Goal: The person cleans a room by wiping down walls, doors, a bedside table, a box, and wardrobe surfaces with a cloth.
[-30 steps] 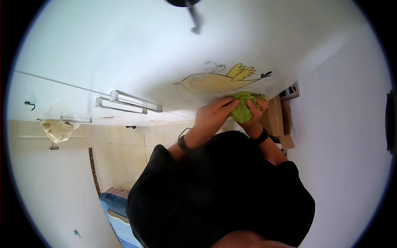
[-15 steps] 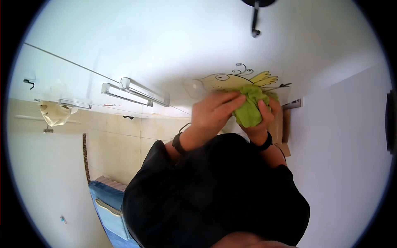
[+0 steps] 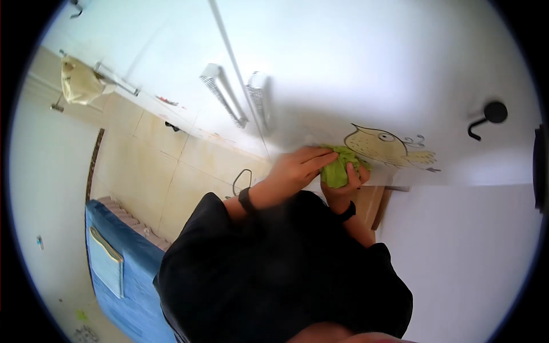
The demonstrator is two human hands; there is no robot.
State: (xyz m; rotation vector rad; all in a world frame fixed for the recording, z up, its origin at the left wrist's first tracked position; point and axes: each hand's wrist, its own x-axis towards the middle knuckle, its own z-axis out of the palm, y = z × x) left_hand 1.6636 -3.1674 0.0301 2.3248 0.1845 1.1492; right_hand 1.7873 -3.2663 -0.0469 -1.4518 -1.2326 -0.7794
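Note:
A crumpled green cloth is bunched between my two hands, in front of a white cabinet door. My right hand grips it from the right, with the thumb in front. From the left, my left hand has its fingers pressed together over the cloth's edge; its thumb is hard to make out. Just right of and above the cloth is a yellow bird drawing with black outlines on the door. Whether the cloth touches the door I cannot tell.
Two metal door handles flank the door seam at upper left. A black hook is fixed at right. A beige bag hangs at far left. Behind stands blue padded furniture; cardboard shows near my right forearm.
My view has turned, so the handles and bird have shifted right and the hook has come lower. My hands and the cloth have gone from over the bird to its left, lower edge.

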